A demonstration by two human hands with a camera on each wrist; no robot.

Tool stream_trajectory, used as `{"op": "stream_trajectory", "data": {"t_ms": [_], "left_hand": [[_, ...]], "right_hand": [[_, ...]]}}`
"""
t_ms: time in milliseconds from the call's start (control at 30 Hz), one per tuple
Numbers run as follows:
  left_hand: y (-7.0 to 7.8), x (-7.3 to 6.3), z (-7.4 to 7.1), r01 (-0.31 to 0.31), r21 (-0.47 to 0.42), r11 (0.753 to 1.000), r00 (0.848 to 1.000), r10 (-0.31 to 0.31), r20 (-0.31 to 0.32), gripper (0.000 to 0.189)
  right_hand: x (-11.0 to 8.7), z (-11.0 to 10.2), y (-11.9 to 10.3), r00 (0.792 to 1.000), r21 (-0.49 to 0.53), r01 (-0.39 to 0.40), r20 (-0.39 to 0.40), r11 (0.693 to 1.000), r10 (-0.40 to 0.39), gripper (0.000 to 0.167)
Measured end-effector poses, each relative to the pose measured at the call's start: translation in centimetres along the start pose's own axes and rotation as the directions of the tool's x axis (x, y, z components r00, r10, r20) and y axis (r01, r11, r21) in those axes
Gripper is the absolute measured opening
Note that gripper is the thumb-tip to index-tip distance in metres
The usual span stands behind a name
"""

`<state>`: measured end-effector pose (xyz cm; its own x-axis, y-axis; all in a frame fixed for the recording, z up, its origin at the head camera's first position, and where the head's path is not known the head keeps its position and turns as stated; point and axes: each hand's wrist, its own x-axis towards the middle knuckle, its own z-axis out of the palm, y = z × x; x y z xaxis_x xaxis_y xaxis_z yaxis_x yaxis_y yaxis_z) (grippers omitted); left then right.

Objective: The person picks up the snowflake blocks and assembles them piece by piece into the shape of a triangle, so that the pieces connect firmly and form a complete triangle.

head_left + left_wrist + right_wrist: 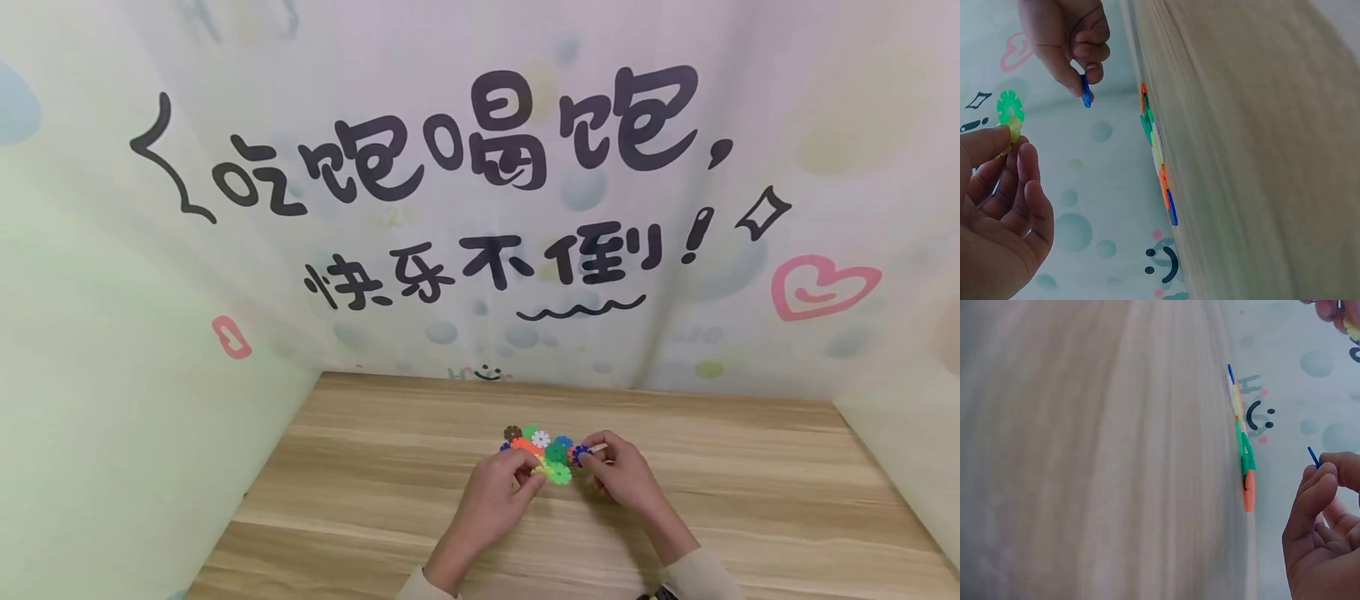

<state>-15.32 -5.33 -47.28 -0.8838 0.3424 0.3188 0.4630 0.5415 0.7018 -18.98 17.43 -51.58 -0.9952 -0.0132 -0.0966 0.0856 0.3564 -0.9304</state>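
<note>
My left hand (pixel 498 493) pinches a yellow notched disc (pixel 1014 128) between thumb and fingertips. A bright green notched disc (pixel 1010 107) is joined to it and sticks out past the fingers. In my right hand (pixel 624 473), thumb and forefinger pinch a dark blue notched disc (pixel 581 455), seen edge-on in the right wrist view. Both hands are raised above the table, apart from each other. Below and beyond them lies a loose group of flat notched discs, among them a brown disc (pixel 512 433), a white disc (pixel 541 438) and a dark green disc (pixel 556 452).
The wood-grain table (pixel 360 483) carries the discs near its middle. A printed cloth wall (pixel 450 342) with black characters stands along the back edge, and pale side walls (pixel 97 400) close in left and right.
</note>
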Motion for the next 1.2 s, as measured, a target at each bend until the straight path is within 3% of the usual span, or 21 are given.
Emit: {"op": "stream_trajectory", "data": {"t_ms": [767, 1200], "left_hand": [[0.3, 0.0, -0.1, -0.068, 0.007, 0.998, 0.997, 0.069, -0.038, 0.005], [0.5, 0.2, 0.0, -0.038, -0.036, 0.999, 0.999, 0.037, -0.032, 0.006]], "right_hand": [[-4.2, -1.4, -3.7, 0.99, 0.137, 0.11, 0.073, 0.984, -0.121, 0.02], [-4.7, -1.7, -3.8, 0.992, 0.14, 0.092, 0.074, 0.986, -0.103, 0.021]]}}
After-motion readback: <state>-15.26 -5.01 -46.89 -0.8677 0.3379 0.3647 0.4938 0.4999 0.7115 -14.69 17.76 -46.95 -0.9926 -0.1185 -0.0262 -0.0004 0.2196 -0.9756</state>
